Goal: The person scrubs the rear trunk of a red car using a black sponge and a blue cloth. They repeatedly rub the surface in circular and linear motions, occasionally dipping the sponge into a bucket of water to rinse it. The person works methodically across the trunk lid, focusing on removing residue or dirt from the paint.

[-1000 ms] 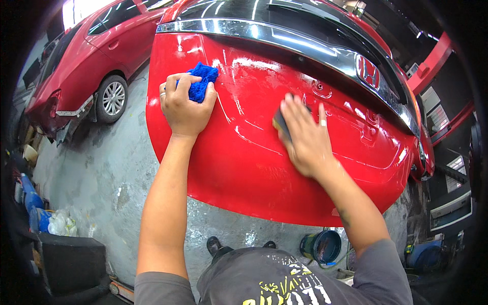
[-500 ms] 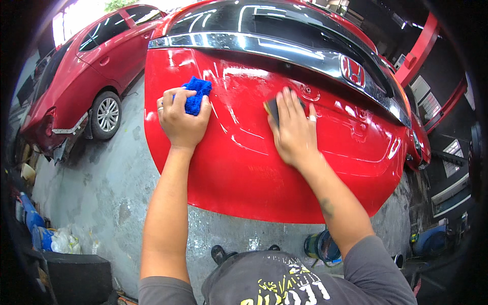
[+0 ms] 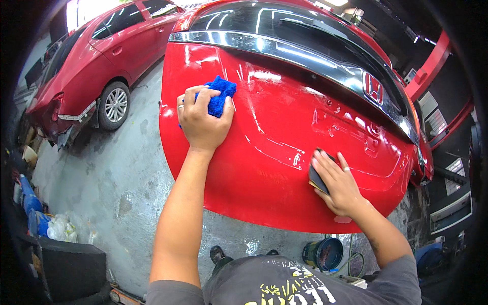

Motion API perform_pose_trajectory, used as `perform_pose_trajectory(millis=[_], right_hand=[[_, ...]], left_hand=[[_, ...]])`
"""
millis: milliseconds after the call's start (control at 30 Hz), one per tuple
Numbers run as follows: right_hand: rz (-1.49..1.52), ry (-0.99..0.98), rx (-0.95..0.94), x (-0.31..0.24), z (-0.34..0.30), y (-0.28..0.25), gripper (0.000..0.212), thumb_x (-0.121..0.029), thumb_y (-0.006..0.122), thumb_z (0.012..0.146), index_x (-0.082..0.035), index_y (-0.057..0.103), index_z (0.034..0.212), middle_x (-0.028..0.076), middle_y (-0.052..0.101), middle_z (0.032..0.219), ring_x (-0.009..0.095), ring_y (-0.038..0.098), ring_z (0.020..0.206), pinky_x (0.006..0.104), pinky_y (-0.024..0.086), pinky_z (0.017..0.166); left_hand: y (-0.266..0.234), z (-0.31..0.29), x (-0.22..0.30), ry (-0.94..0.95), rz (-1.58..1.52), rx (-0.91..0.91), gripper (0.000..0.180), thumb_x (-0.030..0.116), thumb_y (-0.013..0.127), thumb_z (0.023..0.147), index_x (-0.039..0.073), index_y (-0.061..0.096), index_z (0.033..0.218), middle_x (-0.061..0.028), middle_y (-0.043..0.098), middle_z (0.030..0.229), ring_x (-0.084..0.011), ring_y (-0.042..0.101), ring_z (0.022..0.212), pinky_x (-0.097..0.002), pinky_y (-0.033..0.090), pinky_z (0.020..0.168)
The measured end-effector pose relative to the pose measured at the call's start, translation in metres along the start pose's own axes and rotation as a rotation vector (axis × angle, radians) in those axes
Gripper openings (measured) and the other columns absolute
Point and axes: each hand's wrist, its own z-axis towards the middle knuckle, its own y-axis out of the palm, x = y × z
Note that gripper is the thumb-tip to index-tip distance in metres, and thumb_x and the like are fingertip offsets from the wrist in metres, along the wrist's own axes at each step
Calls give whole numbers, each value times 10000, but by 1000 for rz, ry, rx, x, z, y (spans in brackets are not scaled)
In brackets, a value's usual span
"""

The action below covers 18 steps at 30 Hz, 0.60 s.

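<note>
A red car's tailgate [image 3: 244, 188] spreads out in front of me, wet-looking and streaked with pale, whitish marks. On its left part rests my left hand [image 3: 203, 122], its fingers closed round a bunched blue cloth [image 3: 219, 96] that touches the paint. Lower on the right, my right hand [image 3: 338, 185] presses a thin dark pad with a yellowish edge, like a sanding pad [image 3: 318, 178], flat against the panel. The palm and fingers cover much of that pad. Above both hands runs a chrome trim strip [image 3: 284, 50] with an emblem [image 3: 373, 89].
Another red car [image 3: 122, 46] with a damaged rear stands at the left. A dark bucket [image 3: 325, 253] and a thin hose [image 3: 358, 262] are on the floor below the tailgate. At lower left sit a black box [image 3: 71, 269] and a white plastic bag [image 3: 62, 227].
My right hand has slid the pad down and to the right over the panel. The left hand stays on the same area with the blue cloth. The whole view has shifted slightly.
</note>
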Motion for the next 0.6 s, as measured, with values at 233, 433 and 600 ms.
perform_pose_trajectory(millis=[233, 433, 600], right_hand=[[-25, -111, 111, -42, 110, 8, 848, -535, 615, 1109, 28, 396, 1705, 236, 385, 1797, 340, 297, 1713, 606, 157, 1396], [343, 11, 324, -50, 117, -10, 375, -221, 592, 1137, -69, 705, 1461, 153, 695, 1560, 292, 580, 1539, 650, 193, 1367], [742, 775, 929, -19, -69, 20, 396, -238, 532, 1193, 70, 672, 1399, 177, 772, 1268, 249, 712, 1152, 392, 541, 1070]], left_hand=[[5, -1, 3, -9, -21, -20, 246, 200, 888, 830, 113, 763, 1023, -123, 750, 1136, -337, 698, 1110, -494, 509, 1019], [2, 3, 2, 111, 15, -35, 325, 200, 882, 835, 120, 806, 1140, -128, 749, 1209, -353, 693, 1150, -497, 524, 1035], [18, 56, 11, 404, 16, -285, 273, 235, 869, 876, 191, 852, 1146, -83, 756, 1274, -373, 687, 1192, -497, 558, 1048]])
